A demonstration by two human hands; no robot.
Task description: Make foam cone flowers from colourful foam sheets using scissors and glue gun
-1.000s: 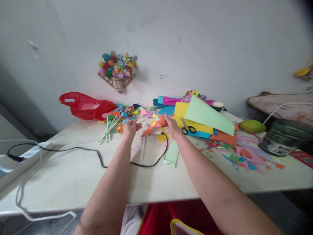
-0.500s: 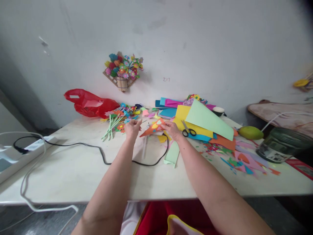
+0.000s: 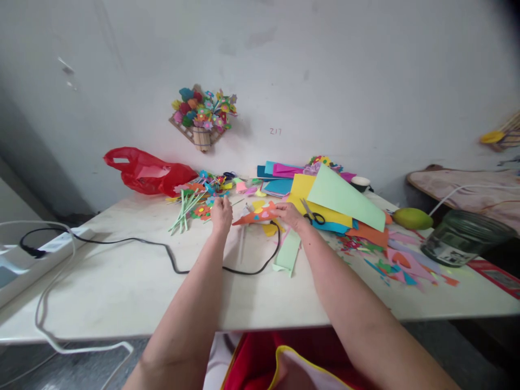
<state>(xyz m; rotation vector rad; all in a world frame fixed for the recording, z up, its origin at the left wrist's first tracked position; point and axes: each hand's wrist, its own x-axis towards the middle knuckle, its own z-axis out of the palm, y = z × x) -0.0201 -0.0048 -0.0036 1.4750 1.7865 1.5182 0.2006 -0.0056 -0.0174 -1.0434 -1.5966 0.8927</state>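
Observation:
An orange cone of craft foam or paper (image 3: 255, 218), dotted with small coloured shapes, points its tip to the left above the table. My right hand (image 3: 290, 215) pinches its wide end. Close to the tip but apart from it is my left hand (image 3: 221, 214), its fingers curled together; whether they hold anything small is hidden. Behind the cone lie yellow pieces (image 3: 259, 205). A black cord (image 3: 278, 244) runs up to beneath the cone, where the thing it joins is mostly covered. A pale green strip (image 3: 287, 254) lies below my right hand.
Black-handled scissors (image 3: 314, 218) rest on coloured sheets (image 3: 345, 197) at the right. Pale green stems (image 3: 184, 212) and a red plastic bag (image 3: 150, 172) are at the left. Scraps (image 3: 406, 265), a green fruit (image 3: 413, 218) and a glass jar (image 3: 467, 238) occupy the right side.
The orange cone has tilted, so its large yellow heart shapes no longer show and small dots face me. My left hand has turned a little, its fingers more upright; my right hand keeps its pinch.

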